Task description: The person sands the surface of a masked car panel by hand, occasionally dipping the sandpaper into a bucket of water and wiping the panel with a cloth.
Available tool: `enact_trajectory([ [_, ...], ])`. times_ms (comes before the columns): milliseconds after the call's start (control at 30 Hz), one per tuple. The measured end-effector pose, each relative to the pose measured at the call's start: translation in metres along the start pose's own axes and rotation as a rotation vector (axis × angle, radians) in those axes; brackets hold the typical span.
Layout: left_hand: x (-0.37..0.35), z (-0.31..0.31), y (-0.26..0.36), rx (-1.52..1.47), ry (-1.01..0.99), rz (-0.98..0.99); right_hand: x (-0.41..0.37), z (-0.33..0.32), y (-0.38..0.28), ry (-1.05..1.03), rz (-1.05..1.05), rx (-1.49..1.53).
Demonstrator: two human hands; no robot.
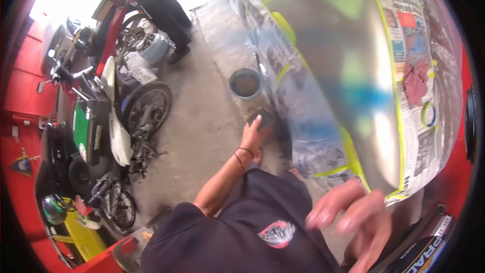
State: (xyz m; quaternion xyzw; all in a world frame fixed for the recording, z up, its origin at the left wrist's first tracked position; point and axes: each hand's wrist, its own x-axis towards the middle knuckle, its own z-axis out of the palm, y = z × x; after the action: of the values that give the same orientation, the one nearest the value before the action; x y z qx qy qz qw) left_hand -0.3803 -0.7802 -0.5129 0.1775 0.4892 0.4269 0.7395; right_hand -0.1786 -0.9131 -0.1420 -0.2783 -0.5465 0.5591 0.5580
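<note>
My left hand (254, 132) reaches down and forward, closed on a dark grey, flat-looking piece (266, 119); its kind is too blurred to make out. Just beyond that hand a round bucket (232, 90) stands on the floor. To the right is a smooth car body panel (328, 35) with blurry green and blue patches, framed by yellow-green tape and newspaper (411, 25). My right hand (356, 217) hovers near my chest, close to the panel's lower end. Its fingers are apart and motion-smeared, with nothing visible in them.
Motorcycles and parts, including a wheel (146, 105), line the left side by a red wall (20, 96). Another person in dark clothes (156, 5) stands beside them at the top. Clear plastic sheeting (447, 116) hangs at the right. A tape roll (428, 114) rests on the newspaper.
</note>
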Motion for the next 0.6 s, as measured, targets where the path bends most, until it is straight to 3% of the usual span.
enact_trajectory([
  [67, 0.013, 0.034, 0.021, -0.261, -0.118, -0.003, -0.004, -0.054, -0.024, 0.236, 0.06, -0.415],
  [133, 0.023, 0.086, 0.051, -0.298, -0.167, 0.146, 0.002, -0.128, -0.043, 0.498, 0.179, -0.861],
  [167, 0.024, 0.119, 0.067, -0.223, -0.098, 0.266, 0.01, -0.172, -0.043, 0.627, 0.188, -1.112],
  [200, 0.028, 0.149, 0.08, -0.15, -0.023, 0.388, 0.017, -0.222, -0.037, 0.663, 0.154, -1.175],
  [267, 0.058, 0.197, 0.101, 0.035, -0.025, 0.629, 0.024, -0.323, -0.014, 0.685, 0.182, -1.098],
  [300, 0.061, 0.223, 0.112, 0.023, -0.026, 0.653, 0.031, -0.354, -0.002, 0.712, 0.111, -1.475],
  [333, 0.058, 0.249, 0.124, 0.278, 0.032, 0.916, 0.033, -0.379, 0.013, 0.733, 0.033, -1.85],
  [367, 0.053, 0.27, 0.132, 0.547, 0.098, 1.167, 0.032, -0.402, 0.036, 0.733, 0.014, -1.847],
  [400, 0.049, 0.286, 0.135, 0.545, 0.103, 1.176, 0.03, -0.421, 0.061, 0.727, 0.114, -1.973],
  [467, 0.047, 0.319, 0.144, 0.726, 0.007, 0.917, 0.033, -0.433, 0.061, 0.729, 0.2, -2.102],
  [500, 0.06, 0.33, 0.14, 0.721, 0.006, 0.93, 0.03, -0.432, 0.053, 0.673, 0.149, -2.13],
  [567, 0.095, 0.344, 0.12, 0.858, 0.059, 1.295, 0.013, -0.428, 0.042, 0.735, 0.075, -1.925],
  [600, 0.102, 0.35, 0.111, 0.848, 0.053, 1.305, 0.01, -0.426, 0.044, 0.745, 0.065, -1.932],
])
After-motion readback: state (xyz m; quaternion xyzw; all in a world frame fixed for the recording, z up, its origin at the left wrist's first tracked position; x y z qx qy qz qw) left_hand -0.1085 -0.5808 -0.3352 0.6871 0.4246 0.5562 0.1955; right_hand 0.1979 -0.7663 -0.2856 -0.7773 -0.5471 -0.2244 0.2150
